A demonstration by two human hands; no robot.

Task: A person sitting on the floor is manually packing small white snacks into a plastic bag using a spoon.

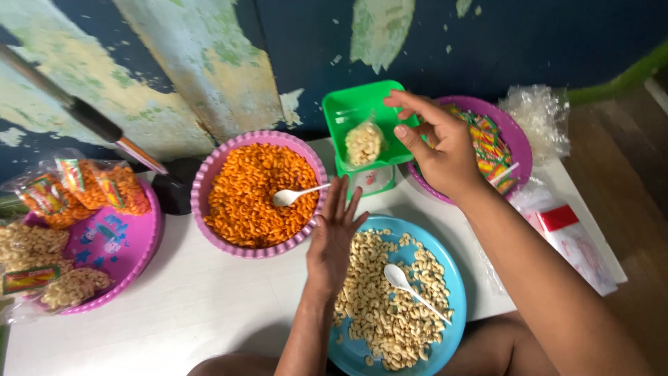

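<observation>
A white table (174, 306) stood against a peeling dark-blue wall (209, 63). The small bag of pale snacks (364, 143) lay on the green scale (362, 115). Right hand (438, 150) hovered there, fingers loosely open; left hand (332, 240) lay flat, fingers spread, between the pink bowl (209, 174) and the blue plate (445, 257).

— We're seeing glossy green plastic on the scale tray (348, 111), and a clear shiny film bag (364, 143) sitting in it.

— We're also noticing smooth white plastic spoons (410, 284), a matt white counter (195, 306), and rough, peeling wall paint (209, 63).
</observation>
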